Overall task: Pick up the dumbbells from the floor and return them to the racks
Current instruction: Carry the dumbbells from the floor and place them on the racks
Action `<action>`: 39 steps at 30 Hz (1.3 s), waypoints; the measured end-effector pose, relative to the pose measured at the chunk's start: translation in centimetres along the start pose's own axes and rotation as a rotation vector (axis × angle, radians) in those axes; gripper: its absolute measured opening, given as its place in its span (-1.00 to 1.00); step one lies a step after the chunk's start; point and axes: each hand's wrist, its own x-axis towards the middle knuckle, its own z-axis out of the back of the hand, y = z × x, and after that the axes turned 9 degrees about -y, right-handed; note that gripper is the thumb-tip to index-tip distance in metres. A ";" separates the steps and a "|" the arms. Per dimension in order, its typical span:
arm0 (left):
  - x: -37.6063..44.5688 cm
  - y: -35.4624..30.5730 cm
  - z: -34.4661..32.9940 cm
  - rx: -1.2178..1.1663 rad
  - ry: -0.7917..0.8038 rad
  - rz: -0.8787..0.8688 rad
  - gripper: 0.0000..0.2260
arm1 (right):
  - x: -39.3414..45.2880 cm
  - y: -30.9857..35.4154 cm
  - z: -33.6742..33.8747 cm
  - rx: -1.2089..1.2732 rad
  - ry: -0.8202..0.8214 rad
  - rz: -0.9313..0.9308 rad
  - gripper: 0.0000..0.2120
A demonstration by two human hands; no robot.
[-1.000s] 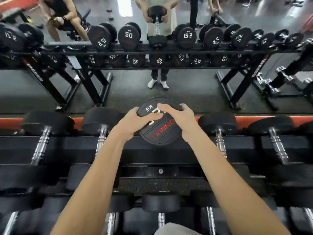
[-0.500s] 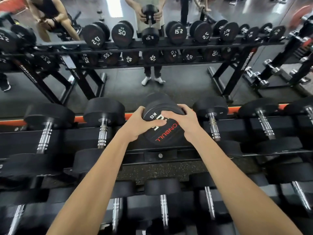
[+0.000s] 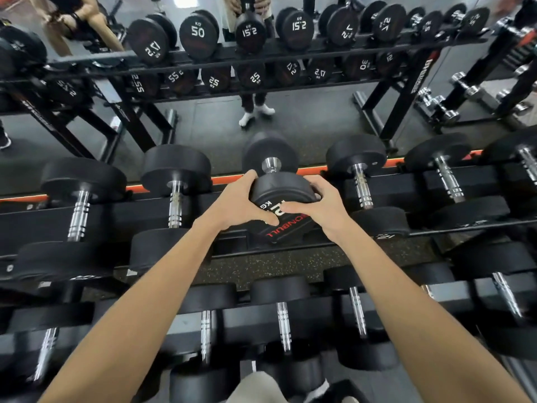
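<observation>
A black dumbbell [image 3: 283, 193] with white "KG" and red lettering on its near end lies in the middle slot of the top rack tier [image 3: 116, 219]. Its chrome handle and far head point away from me toward the mirror. My left hand [image 3: 242, 203] grips the left side of the near head, fingers over the rim and thumb on the face. My right hand [image 3: 315, 206] grips the right side the same way. Both forearms reach up from the bottom of the view.
Black dumbbells [image 3: 174, 196] with chrome handles fill the slots on both sides, and more dumbbells [image 3: 282, 324] sit on the lower tier. A wall mirror [image 3: 305, 120] behind the rack reflects the rack, a standing person and a seated person. Speckled floor shows between the tiers.
The dumbbell has tipped from upright to lying flat in the rack slot, its far head and handle now showing. Both hands stayed on the near head and moved down with it.
</observation>
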 end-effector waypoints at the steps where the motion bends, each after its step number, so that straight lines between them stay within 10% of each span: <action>1: 0.0 0.0 0.1 0.040 0.009 -0.029 -0.27 | -0.2 -0.4 0.1 -0.004 -0.002 0.011 -0.41; 39: -6.8 6.6 -9.3 0.169 -0.126 -0.179 -0.40 | -4.0 -7.8 0.7 -0.587 0.211 0.269 -0.26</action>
